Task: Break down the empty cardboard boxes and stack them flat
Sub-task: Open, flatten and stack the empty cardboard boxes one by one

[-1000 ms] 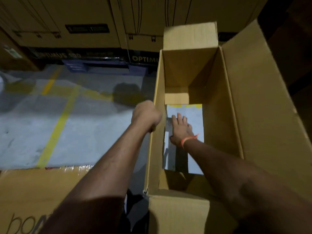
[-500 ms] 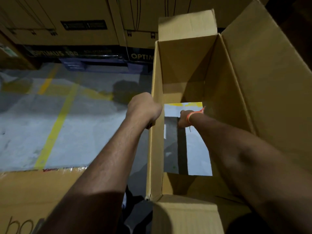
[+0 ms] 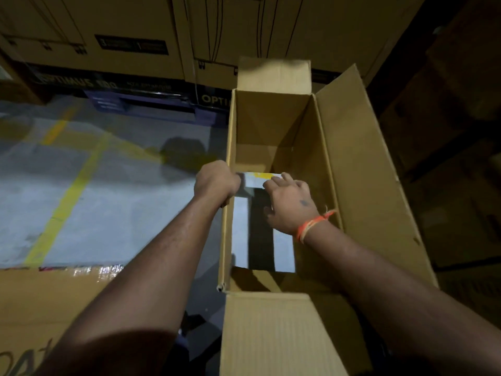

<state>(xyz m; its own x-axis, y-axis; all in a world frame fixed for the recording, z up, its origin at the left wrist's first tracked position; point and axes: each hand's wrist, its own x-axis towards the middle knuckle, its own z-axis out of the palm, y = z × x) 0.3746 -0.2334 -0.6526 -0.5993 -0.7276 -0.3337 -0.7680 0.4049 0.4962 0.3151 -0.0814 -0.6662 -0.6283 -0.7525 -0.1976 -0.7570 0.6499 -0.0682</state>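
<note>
A tall brown cardboard box (image 3: 352, 169) stands upright in front of me, its top flaps spread outward. Its bottom is open, and the grey floor shows through the gap. My left hand (image 3: 217, 183) grips the top edge of the box's left wall, fingers curled over it. My right hand (image 3: 290, 206), with an orange band at the wrist, is inside the box above the opening, fingers loosely bent and holding nothing that I can see.
A flat piece of cardboard (image 3: 46, 308) lies at the lower left with shiny tape along its edge. Large printed cartons (image 3: 135, 36) stand stacked along the back. The grey floor (image 3: 95, 199) with yellow lines stretches to the left. Dark stacked boxes (image 3: 461, 131) fill the right side.
My right hand has come up from deep in the box, near the bottom opening, to a higher spot inside. My left hand keeps its grip on the left wall.
</note>
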